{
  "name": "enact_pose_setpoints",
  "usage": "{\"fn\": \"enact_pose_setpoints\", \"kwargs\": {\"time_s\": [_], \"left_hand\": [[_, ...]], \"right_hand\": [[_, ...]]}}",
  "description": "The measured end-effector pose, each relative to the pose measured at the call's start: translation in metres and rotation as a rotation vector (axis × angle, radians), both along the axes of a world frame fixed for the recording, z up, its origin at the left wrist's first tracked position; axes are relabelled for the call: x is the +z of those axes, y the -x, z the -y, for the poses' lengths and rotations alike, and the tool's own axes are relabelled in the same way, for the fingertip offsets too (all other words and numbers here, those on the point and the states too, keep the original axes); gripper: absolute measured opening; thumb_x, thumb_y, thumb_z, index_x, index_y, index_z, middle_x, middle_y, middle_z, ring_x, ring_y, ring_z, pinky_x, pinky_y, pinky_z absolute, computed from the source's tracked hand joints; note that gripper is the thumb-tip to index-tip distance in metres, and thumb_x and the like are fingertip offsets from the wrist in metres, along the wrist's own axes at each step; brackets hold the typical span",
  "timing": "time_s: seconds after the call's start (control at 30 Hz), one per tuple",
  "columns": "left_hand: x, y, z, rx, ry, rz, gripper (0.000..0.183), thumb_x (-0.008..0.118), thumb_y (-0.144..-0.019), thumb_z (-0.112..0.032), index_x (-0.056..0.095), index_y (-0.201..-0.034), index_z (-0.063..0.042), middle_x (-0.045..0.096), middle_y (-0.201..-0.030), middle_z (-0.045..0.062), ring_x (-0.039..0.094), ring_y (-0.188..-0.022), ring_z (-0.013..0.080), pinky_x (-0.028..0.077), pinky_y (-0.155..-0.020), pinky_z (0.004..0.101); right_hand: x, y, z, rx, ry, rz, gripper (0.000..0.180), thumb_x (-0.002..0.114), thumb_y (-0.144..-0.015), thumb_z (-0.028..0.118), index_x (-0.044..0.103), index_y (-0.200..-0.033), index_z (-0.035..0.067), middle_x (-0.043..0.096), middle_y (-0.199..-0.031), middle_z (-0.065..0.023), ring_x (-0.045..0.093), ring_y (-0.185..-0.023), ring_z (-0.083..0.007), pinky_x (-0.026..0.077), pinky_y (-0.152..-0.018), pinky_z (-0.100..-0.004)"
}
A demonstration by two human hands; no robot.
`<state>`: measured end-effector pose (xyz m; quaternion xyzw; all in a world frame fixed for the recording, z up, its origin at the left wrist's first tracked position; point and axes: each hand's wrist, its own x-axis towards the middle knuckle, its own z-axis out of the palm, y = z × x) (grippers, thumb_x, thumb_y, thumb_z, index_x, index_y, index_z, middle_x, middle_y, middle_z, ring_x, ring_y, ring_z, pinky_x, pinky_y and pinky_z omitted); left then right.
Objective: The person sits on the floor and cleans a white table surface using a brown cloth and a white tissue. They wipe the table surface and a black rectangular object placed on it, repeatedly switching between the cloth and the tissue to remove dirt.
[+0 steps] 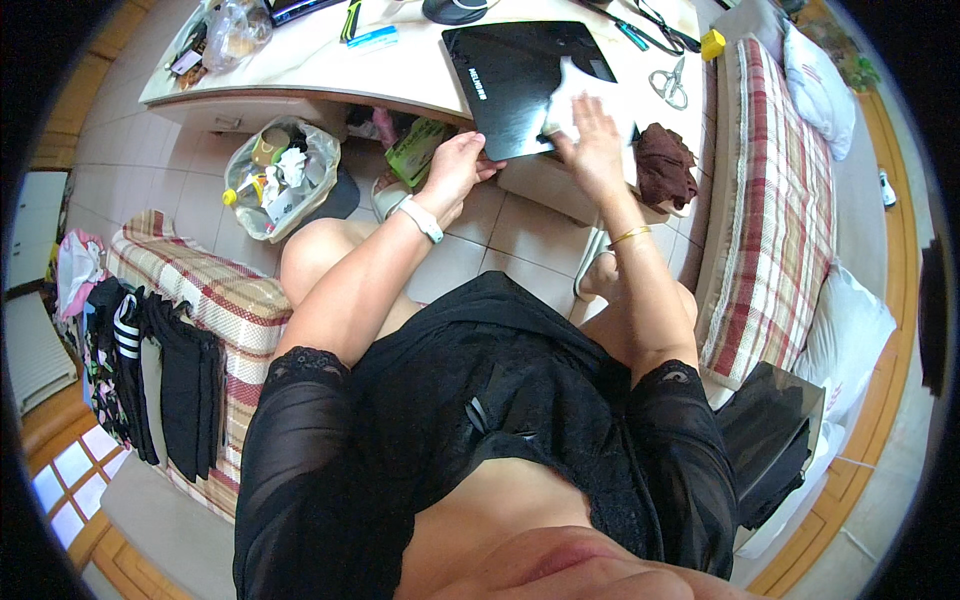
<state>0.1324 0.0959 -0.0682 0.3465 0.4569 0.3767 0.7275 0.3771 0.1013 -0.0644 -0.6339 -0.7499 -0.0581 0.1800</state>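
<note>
A glossy black flat panel (517, 82), bearing writing along its left side, lies at the front edge of the pale table and juts a little past it. My left hand (457, 169) grips its near left corner, thumb on top and fingers beneath. A white cloth or tissue (574, 86) covers part of the panel's right side. My right hand (592, 131) lies spread on this cloth, slightly blurred, pressing it against the surface. What is under the cloth is hidden.
Scissors (668, 84), a yellow block (712, 45) and a dark brown cloth (664, 165) are to the right. A plastic bag (236, 34) sits on the table (300, 75) at left. Below stands a lined waste bin (240, 169). Plaid-covered seats (784, 217) flank me.
</note>
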Motion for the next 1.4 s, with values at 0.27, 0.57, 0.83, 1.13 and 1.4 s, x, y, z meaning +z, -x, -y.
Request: {"fn": "enact_pose_setpoints", "kwargs": {"time_s": [0.27,0.57,0.83,1.13,1.4], "left_hand": [[0.008,-0.006,0.001,0.195,0.003,-0.005,0.039,0.036,-0.109,-0.032,0.061,-0.12,-0.004,0.068,-0.106,0.006,0.065,-0.089,0.0113,0.052,-0.074,0.0287],[0.018,-0.001,0.002,0.058,0.051,-0.088,0.042,0.035,-0.11,-0.039,0.055,-0.121,-0.004,0.071,-0.101,0.011,0.069,-0.088,0.0162,0.054,-0.076,0.0286],[0.015,-0.003,0.0,-0.019,0.052,-0.032,0.056,0.03,-0.108,-0.05,0.053,-0.133,-0.006,0.069,-0.112,0.011,0.068,-0.093,0.0174,0.054,-0.078,0.0296],[0.001,-0.004,0.001,0.073,0.061,-0.048,0.055,0.029,-0.108,-0.051,0.056,-0.125,-0.006,0.069,-0.104,0.007,0.068,-0.091,0.0156,0.055,-0.078,0.0308],[0.003,-0.01,0.004,0.061,-0.017,-0.02,0.023,0.051,-0.106,-0.027,0.06,-0.115,-0.007,0.069,-0.103,0.005,0.068,-0.083,0.0121,0.054,-0.07,0.0244]], "right_hand": [[0.021,0.082,0.025,0.357,0.134,-0.054,0.072,0.062,-0.092,0.04,0.039,-0.152,0.007,0.032,-0.162,-0.0108,0.026,-0.151,-0.0281,0.021,-0.122,-0.0457],[0.012,-0.031,-0.02,-0.125,0.106,0.031,0.07,0.048,-0.099,0.054,0.041,-0.152,0.009,0.033,-0.161,-0.0125,0.028,-0.15,-0.0292,0.023,-0.121,-0.047],[0.014,0.048,0.001,0.183,0.076,-0.029,0.078,0.062,-0.091,0.051,0.043,-0.148,0.001,0.038,-0.156,-0.0192,0.033,-0.146,-0.0364,0.025,-0.119,-0.0504],[0.016,0.031,-0.013,0.213,0.101,-0.09,0.063,0.054,-0.097,0.049,0.05,-0.145,0.01,0.04,-0.157,-0.0128,0.033,-0.148,-0.0287,0.03,-0.118,-0.0481],[-0.002,-0.029,-0.062,-0.184,0.008,0.035,0.074,0.051,-0.097,0.056,0.044,-0.147,0.001,0.036,-0.158,-0.0184,0.031,-0.147,-0.0342,0.027,-0.119,-0.0499]]}}
